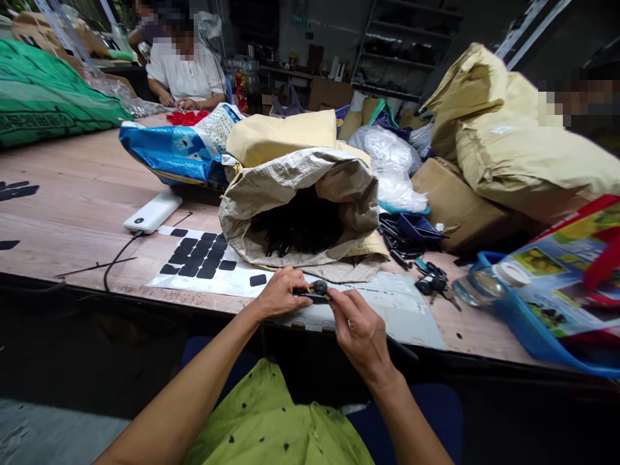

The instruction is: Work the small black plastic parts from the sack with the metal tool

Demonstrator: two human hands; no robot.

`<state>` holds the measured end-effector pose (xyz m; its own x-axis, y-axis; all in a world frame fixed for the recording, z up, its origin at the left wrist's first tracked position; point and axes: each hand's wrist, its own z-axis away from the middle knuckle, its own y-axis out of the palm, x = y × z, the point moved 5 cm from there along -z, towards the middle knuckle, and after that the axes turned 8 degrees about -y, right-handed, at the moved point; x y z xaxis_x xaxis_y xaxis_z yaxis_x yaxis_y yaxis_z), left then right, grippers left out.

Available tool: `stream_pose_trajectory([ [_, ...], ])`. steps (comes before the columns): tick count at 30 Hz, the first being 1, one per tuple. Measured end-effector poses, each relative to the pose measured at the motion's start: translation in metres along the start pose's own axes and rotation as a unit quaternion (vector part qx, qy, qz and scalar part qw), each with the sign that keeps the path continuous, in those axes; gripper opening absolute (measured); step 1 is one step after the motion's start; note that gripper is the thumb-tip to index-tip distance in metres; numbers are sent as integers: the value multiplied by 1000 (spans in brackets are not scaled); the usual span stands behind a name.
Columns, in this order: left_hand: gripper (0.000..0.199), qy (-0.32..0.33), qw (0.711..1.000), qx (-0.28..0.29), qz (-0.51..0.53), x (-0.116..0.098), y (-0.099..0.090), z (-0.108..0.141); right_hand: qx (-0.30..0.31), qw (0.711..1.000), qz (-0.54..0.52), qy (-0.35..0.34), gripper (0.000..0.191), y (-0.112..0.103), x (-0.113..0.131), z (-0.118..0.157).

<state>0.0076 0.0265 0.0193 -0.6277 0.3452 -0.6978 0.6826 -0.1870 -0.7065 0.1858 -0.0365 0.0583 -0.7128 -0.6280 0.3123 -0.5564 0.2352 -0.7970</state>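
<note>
At the table's front edge, my left hand is closed, with thumb and fingers on a slim black piece lying low in front of me. My right hand pinches at a small dark round-ended item with a yellowish part; its exact kind I cannot make out. Both hands nearly meet there. Left of them lies a white sheet bearing rows of black rounded-square pads. Directly beyond, an open woven sack on its side faces me, filled with dark pieces.
A white power bank with a cable sits left. Right are loose black pieces, keys, a clear bottle and a blue basket. Bulky paper sacks stand behind. A person in white sits across the table.
</note>
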Motion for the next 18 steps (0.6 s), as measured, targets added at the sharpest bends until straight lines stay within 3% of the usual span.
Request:
stream_pose_trajectory([
  [3,6,0,1000,-2,1,-1,-1,0,40,998,37,-2,34,5,-1,2],
  [8,15,-2,1000,-4,5,1,1,0,-20,999,26,36,35,-8,-9,6],
  [13,17,-10,1000,-5,5,3,2,0,10,999,30,43,33,-10,-12,10],
  [18,17,-20,1000,-5,-10,0,1,1,-60,993,48,92,31,-24,-37,1],
])
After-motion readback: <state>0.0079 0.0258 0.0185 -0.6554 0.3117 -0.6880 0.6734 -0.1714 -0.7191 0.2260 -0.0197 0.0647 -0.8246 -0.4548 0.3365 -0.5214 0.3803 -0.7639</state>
